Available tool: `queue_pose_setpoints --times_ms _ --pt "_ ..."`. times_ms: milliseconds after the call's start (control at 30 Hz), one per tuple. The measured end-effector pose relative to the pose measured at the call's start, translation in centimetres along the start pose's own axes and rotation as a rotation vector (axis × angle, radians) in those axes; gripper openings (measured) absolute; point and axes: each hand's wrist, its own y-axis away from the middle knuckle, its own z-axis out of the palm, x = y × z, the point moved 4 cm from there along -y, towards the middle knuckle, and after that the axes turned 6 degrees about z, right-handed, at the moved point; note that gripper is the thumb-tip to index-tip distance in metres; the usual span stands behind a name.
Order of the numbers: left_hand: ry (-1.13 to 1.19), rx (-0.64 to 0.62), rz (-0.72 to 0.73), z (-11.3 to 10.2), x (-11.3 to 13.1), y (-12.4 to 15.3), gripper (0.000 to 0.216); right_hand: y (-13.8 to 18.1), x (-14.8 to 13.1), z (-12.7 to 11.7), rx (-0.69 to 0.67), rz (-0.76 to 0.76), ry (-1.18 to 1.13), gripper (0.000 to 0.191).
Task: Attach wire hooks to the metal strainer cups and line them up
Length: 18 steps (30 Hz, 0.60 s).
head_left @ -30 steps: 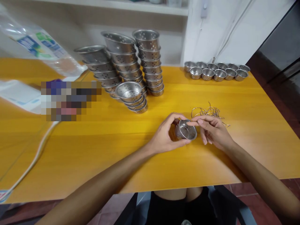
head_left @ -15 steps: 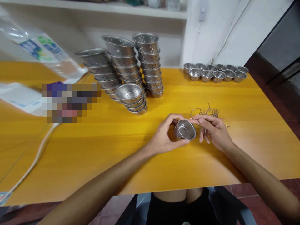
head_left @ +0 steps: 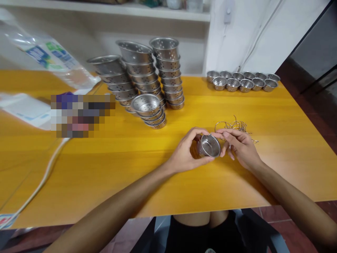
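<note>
My left hand (head_left: 188, 151) grips a small perforated metal cup (head_left: 209, 146), tilted so its mouth faces right and toward me. Its thumb lies along the near side and its fingers curl over the far side. At the cup's far rim, my right hand (head_left: 238, 144) pinches a thin wire handle (head_left: 230, 146), mostly hidden by the fingers. The right index fingertip meets the rim close to the left fingertips. Just behind the right hand lies a tangled pile of bent wire handles (head_left: 239, 125).
Several tall stacks of perforated cups (head_left: 168, 72) stand at the back left, with a shorter stack (head_left: 146, 105) in front. Rows of small cups (head_left: 246, 85) line the back right. A plastic bottle (head_left: 52, 58), a white cable (head_left: 44, 179) and blurred-out items occupy the left.
The view shifts slightly. My right hand's lower fingers have moved a little left toward the cup; the left hand keeps its hold.
</note>
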Motion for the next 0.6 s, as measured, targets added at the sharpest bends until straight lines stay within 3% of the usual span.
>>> queue_pose_setpoints --times_ms 167,333,600 --pt "0.005 -0.025 0.012 0.0 -0.09 -0.01 0.061 0.48 -0.48 0.47 -0.065 -0.002 -0.014 0.042" --pt "0.185 -0.042 -0.047 0.07 0.07 0.03 0.056 1.0 -0.9 0.77 -0.168 -0.027 0.038 0.054" --pt "0.444 -0.084 -0.152 0.02 -0.04 -0.21 0.055 0.53 -0.5 0.75 -0.189 -0.155 0.035 0.026"
